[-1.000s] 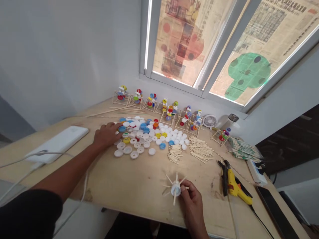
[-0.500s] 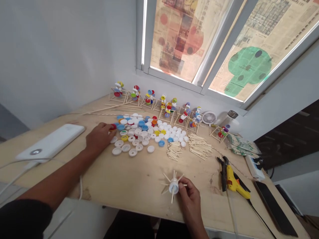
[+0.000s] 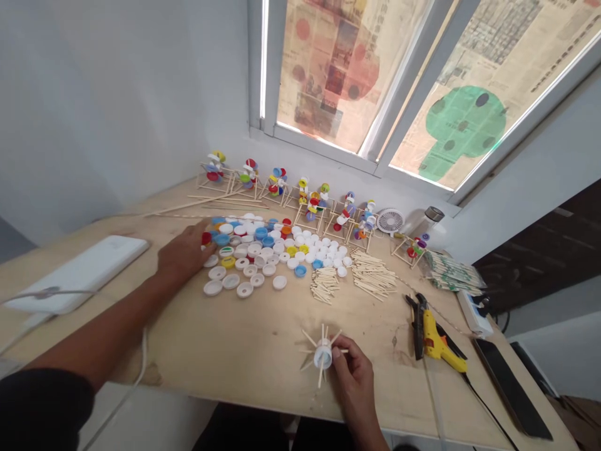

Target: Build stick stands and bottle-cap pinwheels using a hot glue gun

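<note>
My right hand [image 3: 355,376] pinches a hub made from a white bottle cap [image 3: 323,357], with several thin wooden sticks fanning out around it, just above the near part of the table. At the left edge of a spread of bottle caps, my left hand [image 3: 183,254] reaches in with its fingers stretched and apart. A red cap [image 3: 206,238] lies by these fingers, beside a blue cap [image 3: 221,240]. Part of the left fingertips is hidden behind the hand. White caps [image 3: 253,250], with some blue and yellow ones, cover the table's middle.
Short sticks [image 3: 373,274] lie in piles right of the caps. Small stick-and-cap wheels on frames [image 3: 312,216] line the wall. A yellow glue gun [image 3: 439,344] and a black phone [image 3: 511,387] lie right; a white power bank [image 3: 79,274] with a cable is left.
My left hand has shifted slightly farther over the caps, its fingers passing beyond the red cap. My right hand keeps hold of the hub. The whole view has shifted a little.
</note>
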`<act>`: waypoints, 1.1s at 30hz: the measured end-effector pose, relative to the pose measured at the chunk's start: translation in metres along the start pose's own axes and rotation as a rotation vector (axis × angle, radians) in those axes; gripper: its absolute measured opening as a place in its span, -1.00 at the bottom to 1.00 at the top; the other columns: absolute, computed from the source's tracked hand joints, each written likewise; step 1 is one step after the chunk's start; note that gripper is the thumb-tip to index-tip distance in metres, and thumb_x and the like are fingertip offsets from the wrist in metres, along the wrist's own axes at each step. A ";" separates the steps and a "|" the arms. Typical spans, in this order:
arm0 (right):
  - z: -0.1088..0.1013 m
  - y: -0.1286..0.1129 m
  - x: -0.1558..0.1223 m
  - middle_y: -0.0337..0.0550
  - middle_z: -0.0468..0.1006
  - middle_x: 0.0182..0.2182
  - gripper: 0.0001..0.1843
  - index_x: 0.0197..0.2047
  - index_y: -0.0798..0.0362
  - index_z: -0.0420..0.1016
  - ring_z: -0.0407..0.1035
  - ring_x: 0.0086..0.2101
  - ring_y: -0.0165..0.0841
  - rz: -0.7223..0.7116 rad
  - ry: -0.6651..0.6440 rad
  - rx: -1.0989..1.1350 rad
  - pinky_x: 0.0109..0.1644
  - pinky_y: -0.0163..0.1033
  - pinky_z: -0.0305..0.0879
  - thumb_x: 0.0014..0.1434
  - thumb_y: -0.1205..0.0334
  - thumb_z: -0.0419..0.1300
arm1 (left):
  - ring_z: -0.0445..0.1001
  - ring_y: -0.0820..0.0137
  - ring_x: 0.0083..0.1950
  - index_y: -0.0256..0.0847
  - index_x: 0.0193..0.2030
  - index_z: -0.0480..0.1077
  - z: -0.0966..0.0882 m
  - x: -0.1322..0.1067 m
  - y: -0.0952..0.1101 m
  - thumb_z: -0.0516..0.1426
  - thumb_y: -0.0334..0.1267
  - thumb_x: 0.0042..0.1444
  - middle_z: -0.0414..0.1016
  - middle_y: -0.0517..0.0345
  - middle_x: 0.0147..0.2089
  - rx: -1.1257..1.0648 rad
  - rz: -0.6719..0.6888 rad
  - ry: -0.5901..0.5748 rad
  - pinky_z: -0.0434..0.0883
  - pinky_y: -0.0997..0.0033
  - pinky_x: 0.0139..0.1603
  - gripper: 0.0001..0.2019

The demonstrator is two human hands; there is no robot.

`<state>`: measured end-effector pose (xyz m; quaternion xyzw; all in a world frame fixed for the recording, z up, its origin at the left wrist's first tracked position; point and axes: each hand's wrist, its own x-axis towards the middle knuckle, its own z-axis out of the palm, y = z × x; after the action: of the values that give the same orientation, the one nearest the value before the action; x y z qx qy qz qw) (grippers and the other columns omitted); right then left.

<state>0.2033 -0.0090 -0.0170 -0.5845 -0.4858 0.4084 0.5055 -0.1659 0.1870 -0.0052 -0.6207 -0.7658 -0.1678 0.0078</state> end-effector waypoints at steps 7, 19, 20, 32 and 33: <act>0.001 0.002 -0.002 -0.15 0.61 -0.43 -0.67 -0.26 0.05 0.65 0.45 -0.40 -0.29 -0.018 0.020 -0.023 -0.32 -0.32 0.37 0.17 -0.03 0.23 | 0.49 0.15 0.06 -0.15 0.21 0.36 -0.003 0.015 0.000 -0.10 -0.18 0.27 0.38 0.02 0.31 0.040 0.060 -0.115 0.37 0.26 -0.12 -0.56; 0.003 0.000 -0.004 -0.16 0.59 -0.41 -0.65 -0.21 0.05 0.64 0.44 -0.38 -0.30 -0.017 0.013 -0.027 -0.27 -0.30 0.36 0.20 -0.05 0.22 | 0.47 0.19 -0.07 -0.24 -0.01 0.49 0.001 0.001 0.002 -0.09 -0.14 0.27 0.47 -0.09 0.12 0.010 0.013 0.055 0.30 0.33 -0.28 -0.60; 0.003 0.000 -0.004 -0.16 0.59 -0.41 -0.66 -0.21 0.05 0.64 0.44 -0.38 -0.30 -0.019 0.013 -0.026 -0.27 -0.30 0.36 0.20 -0.05 0.22 | 0.46 0.18 -0.06 -0.25 -0.01 0.49 0.001 -0.001 0.002 -0.09 -0.12 0.27 0.47 -0.10 0.12 -0.001 0.004 0.079 0.30 0.32 -0.27 -0.59; 0.004 -0.003 -0.004 -0.11 0.63 -0.35 -0.66 -0.17 0.06 0.67 0.46 -0.36 -0.30 -0.067 0.009 -0.016 -0.28 -0.31 0.38 0.23 -0.01 0.21 | 0.45 0.13 0.04 -0.37 -0.03 0.47 -0.009 -0.017 0.011 -0.07 -0.08 0.25 0.52 -0.16 -0.03 -0.266 -0.091 0.386 0.38 0.11 0.11 -0.55; 0.004 -0.002 -0.004 -0.11 0.63 -0.35 -0.66 -0.17 0.05 0.67 0.47 -0.36 -0.30 -0.073 0.007 -0.014 -0.28 -0.31 0.38 0.23 -0.01 0.21 | 0.45 0.13 0.05 -0.37 -0.04 0.47 -0.012 -0.022 0.016 -0.07 -0.08 0.25 0.52 -0.16 -0.05 -0.294 -0.072 0.407 0.38 0.10 0.13 -0.55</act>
<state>0.1980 -0.0121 -0.0155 -0.5713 -0.5080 0.3843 0.5176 -0.1474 0.1656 0.0053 -0.5410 -0.7374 -0.3991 0.0655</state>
